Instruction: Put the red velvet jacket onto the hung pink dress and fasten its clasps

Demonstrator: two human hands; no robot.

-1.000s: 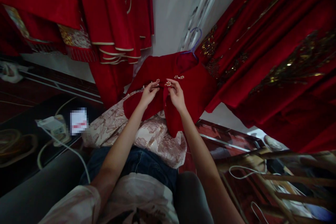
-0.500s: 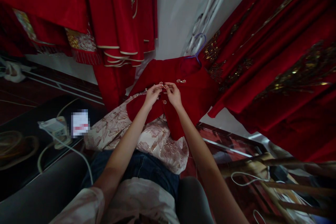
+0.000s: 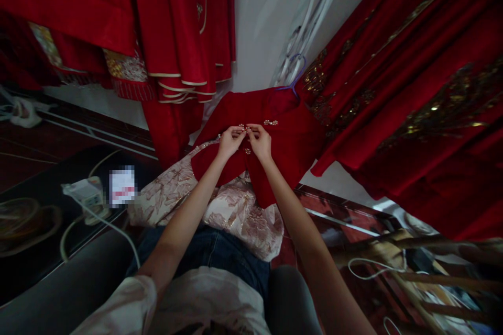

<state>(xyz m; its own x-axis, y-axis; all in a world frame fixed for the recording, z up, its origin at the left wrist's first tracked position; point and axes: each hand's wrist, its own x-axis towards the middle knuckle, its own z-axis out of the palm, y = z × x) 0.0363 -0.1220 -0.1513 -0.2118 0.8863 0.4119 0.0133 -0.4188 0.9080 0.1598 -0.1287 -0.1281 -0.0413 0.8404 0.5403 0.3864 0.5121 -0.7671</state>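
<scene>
Across my lap and against the wall lies a red jacket [image 3: 293,149], hung on a purple hanger [image 3: 294,84]. Beaded clasps run along its front: a fastened-looking clasp [image 3: 271,122] stands to the right of my hands, and a flower-shaped clasp piece [image 3: 247,151] shows just below them. My left hand [image 3: 231,141] and my right hand [image 3: 259,141] meet at the jacket's front opening, thumbs and fingers pinched on the two sides of a beaded clasp [image 3: 244,129]. Fingertips partly hide it. Beneath the jacket spreads a pale pink brocade garment [image 3: 239,214].
Red garments [image 3: 184,21] hang at the upper left, and red gowns with gold sequins [image 3: 408,99] hang at the right. On the dark bench [image 3: 39,167] at the left sits a power strip [image 3: 88,193] with a white cable. A wooden rack [image 3: 444,277] stands at the lower right.
Both hands stay at the same clasp, with the fingertips slightly closer together. The whole view has shifted a little.
</scene>
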